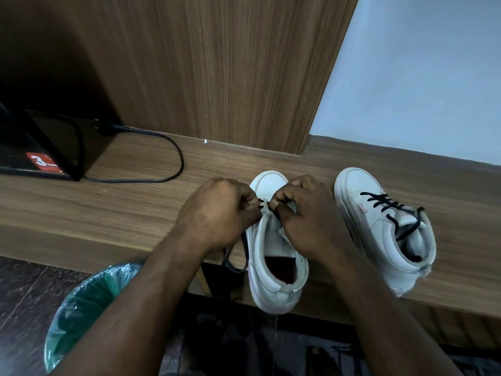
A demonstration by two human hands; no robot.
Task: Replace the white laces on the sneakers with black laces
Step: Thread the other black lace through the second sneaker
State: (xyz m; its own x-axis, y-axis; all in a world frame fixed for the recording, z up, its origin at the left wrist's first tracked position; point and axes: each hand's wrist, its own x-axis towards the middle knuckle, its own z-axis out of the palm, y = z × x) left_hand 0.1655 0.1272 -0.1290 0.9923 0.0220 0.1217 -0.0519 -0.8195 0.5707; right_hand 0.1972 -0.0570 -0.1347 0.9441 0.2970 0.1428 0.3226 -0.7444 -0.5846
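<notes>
Wood panel (217, 71) fills upper centre of the frame, with the wooden desk (108, 207) running across the middle. Lined bin (81, 308) sits lower left, and a black box (35, 147) with a cable (173, 158) is at left. The right sneaker (379, 234), at centre-right, is already laced in black. The centre sneaker (273, 267) has its heel over the desk edge. Your left hand (217, 213) and right hand (306, 218) are both curled tight over its front eyelets, each pinching the black lace (238, 256). The lace's slack loops down below your left wrist.
</notes>
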